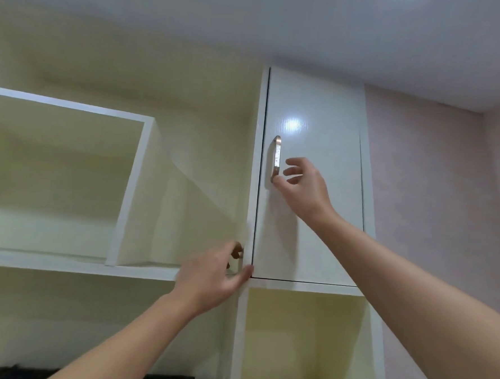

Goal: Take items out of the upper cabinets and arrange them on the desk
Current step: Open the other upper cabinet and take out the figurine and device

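**A:** Main risk from here?

**B:** The cabinet door (308, 222) is fully closed, top right under the ceiling, so its contents are hidden. Anything leaning on the inside could tip out overhead once it swings.

**A:** Grips?

**B:** The right grip (302, 183) is wide, with fingers spread beside the handle (276, 158). The thumb tip is at the handle's lower end and nothing is enclosed yet. A thumb-only pull would likely slip off the metal. The left grip (214, 272) is curled at the frame upright (253, 189), thumb on the door's bottom free corner. Cannot tell whether it pinches the edge or only rests there. If it stays there, the opening edge could catch those fingers.

**A:** Door's look?

**B:** White and glossy with a bright glare spot. The handle is a vertical metal bar near the left edge, so the hinges are presumably on the right.
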